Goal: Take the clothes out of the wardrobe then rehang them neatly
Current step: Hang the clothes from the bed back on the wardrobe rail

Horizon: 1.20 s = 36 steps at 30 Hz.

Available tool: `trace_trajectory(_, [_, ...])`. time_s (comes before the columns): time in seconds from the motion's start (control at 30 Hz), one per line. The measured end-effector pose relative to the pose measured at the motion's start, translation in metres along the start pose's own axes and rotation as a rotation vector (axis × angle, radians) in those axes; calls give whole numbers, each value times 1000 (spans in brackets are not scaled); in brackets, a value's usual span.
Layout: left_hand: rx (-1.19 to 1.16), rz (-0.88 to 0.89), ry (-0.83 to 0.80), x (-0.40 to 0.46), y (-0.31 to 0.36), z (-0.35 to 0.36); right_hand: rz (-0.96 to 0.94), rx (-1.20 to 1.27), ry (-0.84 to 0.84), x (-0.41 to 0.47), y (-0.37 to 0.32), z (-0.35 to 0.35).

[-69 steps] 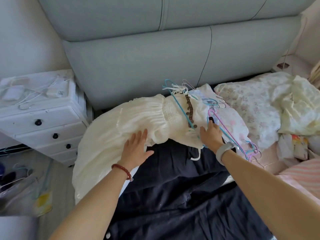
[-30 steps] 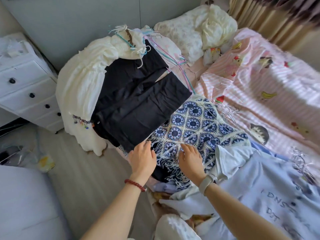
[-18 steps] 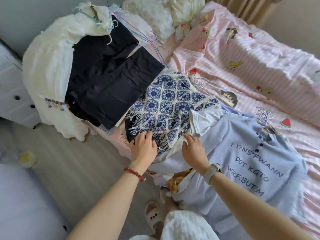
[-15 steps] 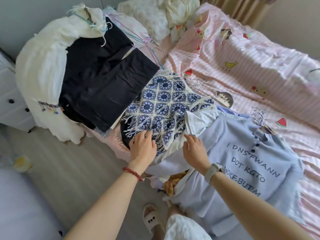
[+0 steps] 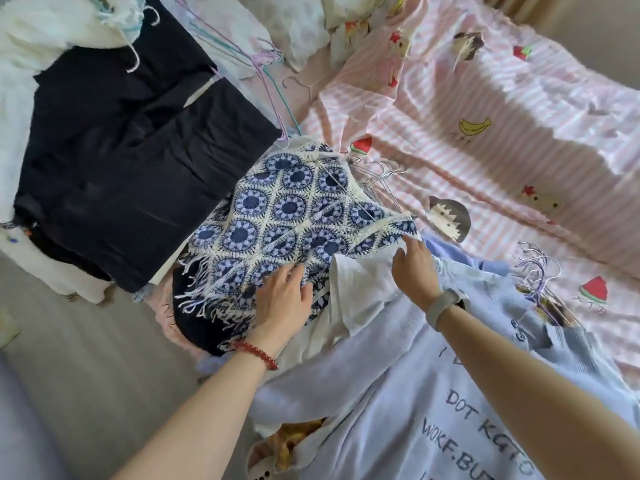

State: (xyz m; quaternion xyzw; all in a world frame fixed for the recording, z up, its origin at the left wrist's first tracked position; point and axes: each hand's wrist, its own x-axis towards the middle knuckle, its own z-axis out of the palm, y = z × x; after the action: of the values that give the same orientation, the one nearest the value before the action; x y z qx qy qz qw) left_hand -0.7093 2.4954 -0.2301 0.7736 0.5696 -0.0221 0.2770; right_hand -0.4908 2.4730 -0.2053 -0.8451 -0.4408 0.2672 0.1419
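Clothes lie heaped along the bed's (image 5: 485, 161) near edge. Left hand (image 5: 282, 303) rests with relaxed fingers on the blue crochet top (image 5: 287, 216); right hand (image 5: 415, 271), fingers straight, touches its far corner beside the white shirt (image 5: 363, 282).

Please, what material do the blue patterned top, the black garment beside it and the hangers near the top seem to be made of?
Blue patterned top: probably crocheted yarn, matte; round motifs joined by cream stitching, loose fringe at the hem.
Black garment: a smooth woven fabric with a faint sheen and sharp creases; fibre unclear.
Hangers: thin bright wire, probably metal.
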Motion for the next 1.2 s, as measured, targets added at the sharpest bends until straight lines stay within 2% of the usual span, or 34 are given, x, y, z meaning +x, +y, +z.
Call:
trace_trajectory(0.13, [70,-117,-103,21,-4,36,77,62,-23,64,26,-4])
trace_trajectory(0.33, [104,-143,-109,14,-7,52,252,305,-101,114,20,0])
trace_trajectory(0.47, [30,-166,-150,10,-8,46,322,65,-107,121,16,6])
trace_trajectory(0.63, [-90,-187,-176,7,-5,35,218,198,-72,119,7,12])
trace_trajectory(0.73, [-289,-221,-80,-3,2,25,122,222,-73,109,-6,10])
trace_trajectory(0.83, [-408,-229,23,-6,5,10,63,383,-65,89,-16,7])
trace_trajectory(0.9, [-384,-207,67,-1,8,-3,-7,367,-55,74,-21,3])
trace_trajectory(1.1, [-279,-49,296,19,23,-51,-235,246,180,18,5,-7])
trace_trajectory(1.2, [-157,67,355,31,33,-78,-363,134,199,-6,25,-7])
